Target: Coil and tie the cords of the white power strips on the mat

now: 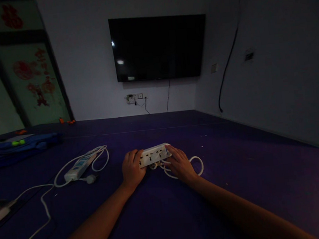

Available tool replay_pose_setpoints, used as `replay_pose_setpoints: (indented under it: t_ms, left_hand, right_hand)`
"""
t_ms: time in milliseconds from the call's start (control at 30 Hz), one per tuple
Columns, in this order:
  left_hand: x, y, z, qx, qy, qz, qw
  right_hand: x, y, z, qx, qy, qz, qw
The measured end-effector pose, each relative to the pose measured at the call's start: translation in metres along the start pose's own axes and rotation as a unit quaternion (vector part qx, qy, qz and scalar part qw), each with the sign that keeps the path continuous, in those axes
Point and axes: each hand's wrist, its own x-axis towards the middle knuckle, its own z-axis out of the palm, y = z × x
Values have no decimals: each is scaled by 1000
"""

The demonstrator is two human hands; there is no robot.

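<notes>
A white power strip [154, 155] with several sockets lies on the dark purple floor mat [164, 218] in front of me. My left hand [132, 170] grips its left end, fingers curled round it. My right hand [179, 164] holds its right end, fingers bent over the edge. The strip's white cable [199, 165] lies coiled under and beside my right hand.
A second white power strip [79, 168] with a looped cable and plug lies to the left, its cord trailing toward the near left. Blue fabric [17, 147] lies at far left. A black TV [159, 47] hangs on the wall ahead above wall sockets [136, 97].
</notes>
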Motion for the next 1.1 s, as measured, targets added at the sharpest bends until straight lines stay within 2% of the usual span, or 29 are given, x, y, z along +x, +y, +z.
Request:
replay_pose_setpoints:
  t_ms: [833,1100]
  left_hand:
    - [1,4,-3,7,-1,15,1000]
    - [-3,6,-1,30,6,62,998]
  right_hand:
    - [1,0,6,-7,-22,-15,1000]
    - [1,-1,3,-11,-42,-33,999]
